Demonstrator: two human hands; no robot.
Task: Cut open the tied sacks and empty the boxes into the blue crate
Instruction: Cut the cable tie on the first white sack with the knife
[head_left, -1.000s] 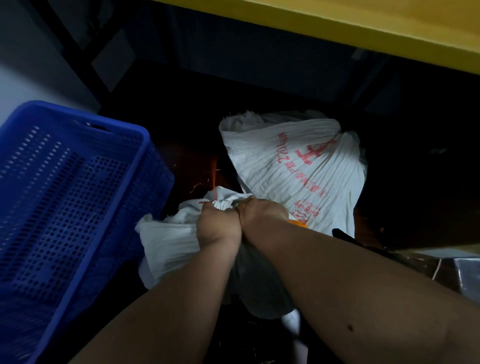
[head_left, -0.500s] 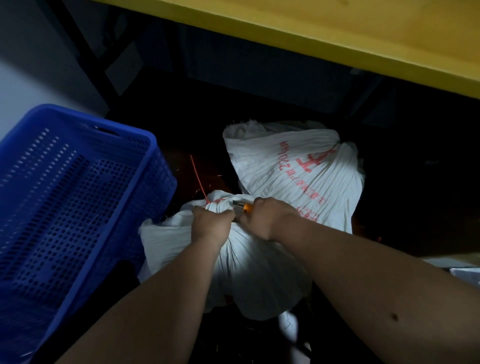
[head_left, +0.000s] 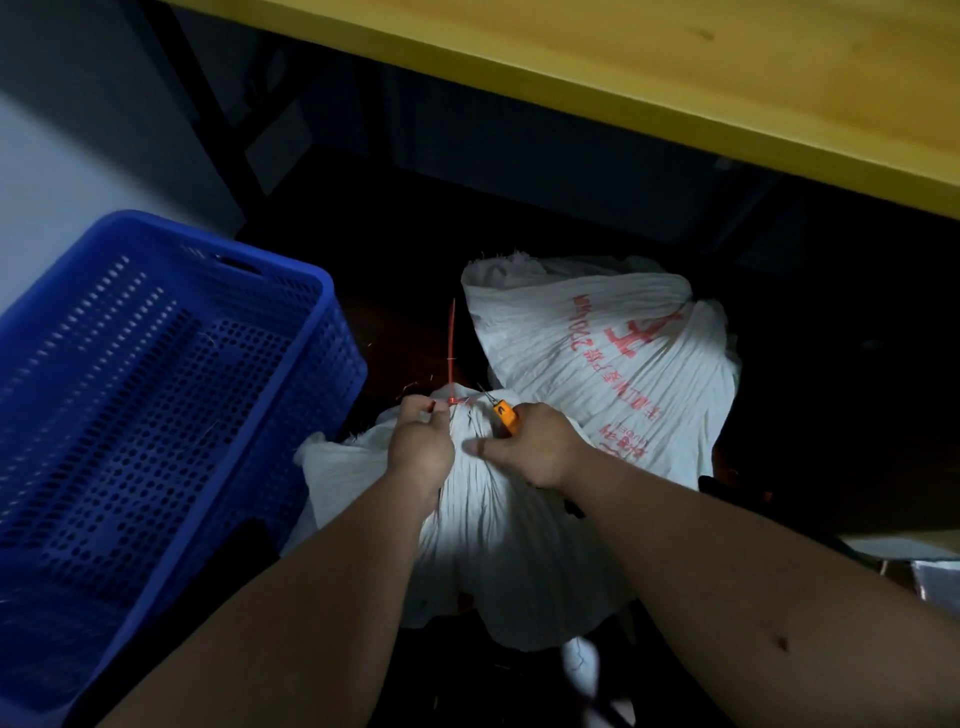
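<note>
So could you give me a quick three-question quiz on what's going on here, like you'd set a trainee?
1. True or false: the red tie at the near sack's neck sticks upward.
2. Which hand holds the orange cutter? A) left hand B) right hand
3. Fill in: the blue crate sits to the person's ____.

Key: 1 true; 2 B; 3 left.

left hand pinches tied sack neck at red tie; right hand holds orange cutter beside it.
</note>
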